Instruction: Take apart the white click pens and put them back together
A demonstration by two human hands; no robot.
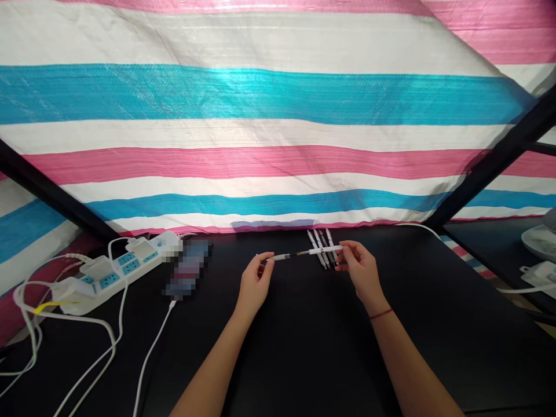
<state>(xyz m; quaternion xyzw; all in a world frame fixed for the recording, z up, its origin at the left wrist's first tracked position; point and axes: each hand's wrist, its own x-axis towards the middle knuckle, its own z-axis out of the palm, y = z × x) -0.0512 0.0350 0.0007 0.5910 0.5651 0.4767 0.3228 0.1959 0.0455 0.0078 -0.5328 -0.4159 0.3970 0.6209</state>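
Note:
I hold one white pen (304, 252) level above the black table (304, 347), a hand at each end. My left hand (255, 284) pinches the pen's tip end at the left. My right hand (360, 267) pinches the white barrel end at the right. A dark inner part shows in the middle of the pen, between the two white sections. Behind the held pen, several white pens (322, 242) lie side by side on the table near the striped tarp. A red string circles my right wrist.
A striped pink, white and blue tarp (278, 116) hangs behind the table. White power strips (108, 269) with cables (87, 347) lie at the left, beside a blurred-out object (189, 269) with a white cable. Black frame bars slant at both sides. White items (541, 255) sit at far right.

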